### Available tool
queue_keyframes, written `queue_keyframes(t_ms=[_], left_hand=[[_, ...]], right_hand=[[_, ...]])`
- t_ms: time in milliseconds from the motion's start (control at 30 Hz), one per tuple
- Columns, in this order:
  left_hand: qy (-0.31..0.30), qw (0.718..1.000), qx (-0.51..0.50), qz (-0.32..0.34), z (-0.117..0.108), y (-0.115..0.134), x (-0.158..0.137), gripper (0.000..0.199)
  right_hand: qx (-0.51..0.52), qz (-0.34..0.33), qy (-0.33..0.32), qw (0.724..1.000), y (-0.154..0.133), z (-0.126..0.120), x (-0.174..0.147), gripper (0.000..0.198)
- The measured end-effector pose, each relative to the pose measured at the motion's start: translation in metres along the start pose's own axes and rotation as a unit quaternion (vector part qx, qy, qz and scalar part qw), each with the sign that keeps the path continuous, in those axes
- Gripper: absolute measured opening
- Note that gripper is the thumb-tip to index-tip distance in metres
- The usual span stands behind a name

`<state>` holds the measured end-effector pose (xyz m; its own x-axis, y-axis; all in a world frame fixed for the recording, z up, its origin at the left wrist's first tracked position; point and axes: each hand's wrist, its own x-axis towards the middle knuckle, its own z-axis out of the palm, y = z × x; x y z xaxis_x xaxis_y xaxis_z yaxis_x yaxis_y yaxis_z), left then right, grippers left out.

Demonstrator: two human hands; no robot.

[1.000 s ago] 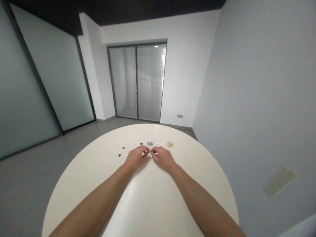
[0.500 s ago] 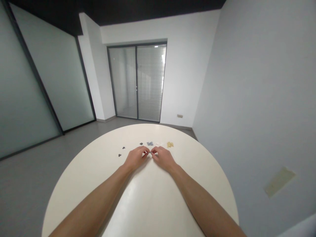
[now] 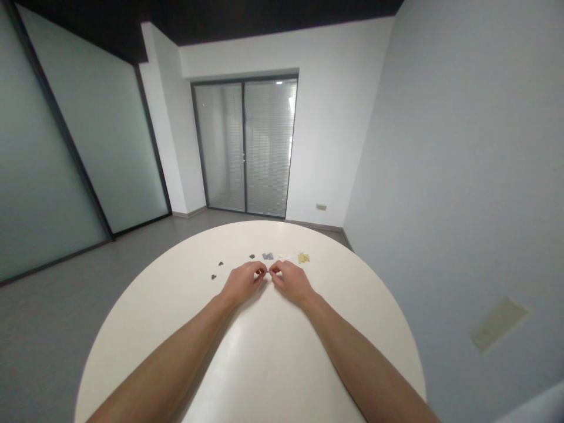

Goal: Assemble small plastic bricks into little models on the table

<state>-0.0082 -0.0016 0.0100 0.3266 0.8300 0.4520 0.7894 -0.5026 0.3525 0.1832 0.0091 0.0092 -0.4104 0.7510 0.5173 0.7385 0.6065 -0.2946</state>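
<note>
My left hand (image 3: pixel 244 281) and my right hand (image 3: pixel 289 278) meet fingertip to fingertip above the middle of the round table. Both are closed in a pinch on a tiny dark piece (image 3: pixel 268 271), mostly hidden by the fingers and too small to name. Just beyond the hands lie a small group of grey-blue pieces (image 3: pixel 268 256), some white pieces (image 3: pixel 284 257) and a pile of yellow pieces (image 3: pixel 304 258). Left of the grey-blue group is a small dark cluster (image 3: pixel 252 256). Two more dark clusters, an upper one (image 3: pixel 221 264) and a lower one (image 3: pixel 214 277), lie left of my left hand.
The round cream table (image 3: pixel 282 364) has a curved edge on all visible sides. Behind it stands a glass door (image 3: pixel 244 150) with blinds. A white wall (image 3: pixel 462 147) rises on the right, and frosted glass panels (image 3: pixel 92 129) line the left.
</note>
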Motion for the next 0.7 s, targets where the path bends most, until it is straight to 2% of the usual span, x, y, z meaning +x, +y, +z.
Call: queue_keyframes(t_ms=[700], left_hand=[[0.003, 1.0, 0.008, -0.002, 0.0018, -0.0043, 0.001, 0.019]], right_hand=[[0.015, 0.003, 0.003, 1.0, -0.0014, -0.0024, -0.0008, 0.004]])
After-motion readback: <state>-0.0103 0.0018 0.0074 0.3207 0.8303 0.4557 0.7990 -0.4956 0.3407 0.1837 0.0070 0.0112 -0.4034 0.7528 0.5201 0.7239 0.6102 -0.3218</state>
